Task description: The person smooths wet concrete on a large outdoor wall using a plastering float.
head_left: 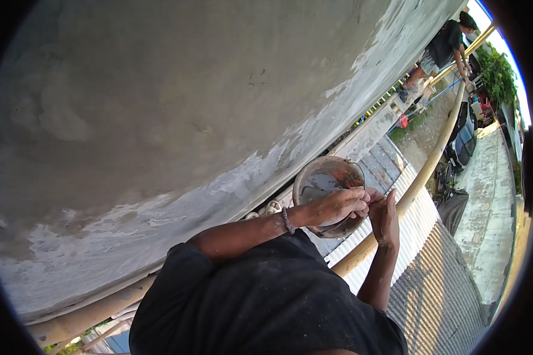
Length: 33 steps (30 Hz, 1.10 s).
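Observation:
A round, mortar-stained bucket with grey, watery-looking contents stands in front of me, close to the wall. My left hand, with a beaded bracelet at the wrist, reaches across the bucket's mouth. Its fingers are bunched together at the far rim, and anything between them is hidden. Just outside that rim, my right hand is raised with thumb and fingers apart. Its fingertips meet those of my left hand. Pale specks dot both hands and forearms.
A partly smoothed grey plaster wall fills the left. A bamboo pole runs along my right, above corrugated roofing. Sandals lie beside the bucket. Another person leans over farther along the planks.

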Available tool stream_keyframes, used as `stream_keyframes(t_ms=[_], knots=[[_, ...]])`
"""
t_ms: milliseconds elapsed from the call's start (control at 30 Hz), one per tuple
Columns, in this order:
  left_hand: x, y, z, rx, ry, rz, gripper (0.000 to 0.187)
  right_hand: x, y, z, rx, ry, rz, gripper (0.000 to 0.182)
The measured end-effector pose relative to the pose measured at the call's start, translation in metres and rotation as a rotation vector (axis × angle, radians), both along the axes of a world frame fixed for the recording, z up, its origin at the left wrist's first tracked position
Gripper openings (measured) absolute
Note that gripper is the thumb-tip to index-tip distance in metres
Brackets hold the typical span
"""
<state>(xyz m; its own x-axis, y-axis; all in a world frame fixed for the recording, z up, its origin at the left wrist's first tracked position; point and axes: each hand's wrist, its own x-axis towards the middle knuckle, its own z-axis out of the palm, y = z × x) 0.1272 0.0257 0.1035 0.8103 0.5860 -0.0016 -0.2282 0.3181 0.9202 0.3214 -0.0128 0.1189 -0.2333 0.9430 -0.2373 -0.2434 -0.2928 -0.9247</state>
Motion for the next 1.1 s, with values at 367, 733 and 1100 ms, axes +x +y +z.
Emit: stream_keyframes(t_ms=[367, 733, 1100], knots=[[-0.071, -0.024, 0.038, 0.761, 0.458, 0.329, 0.046, 0.029, 0.017, 0.030, -0.141, 0.031, -0.186, 0.050], [-0.249, -0.146, -0.044, 0.063, 0.744, 0.394, 0.046, 0.061, 0.128, -0.098, -0.262, -0.917, 0.064, 0.057], [-0.321, -0.346, -0.102, 0.072, 1.411, 0.537, 0.032, 0.059, 0.261, -0.216, -0.650, -1.102, 0.649, 0.042]])
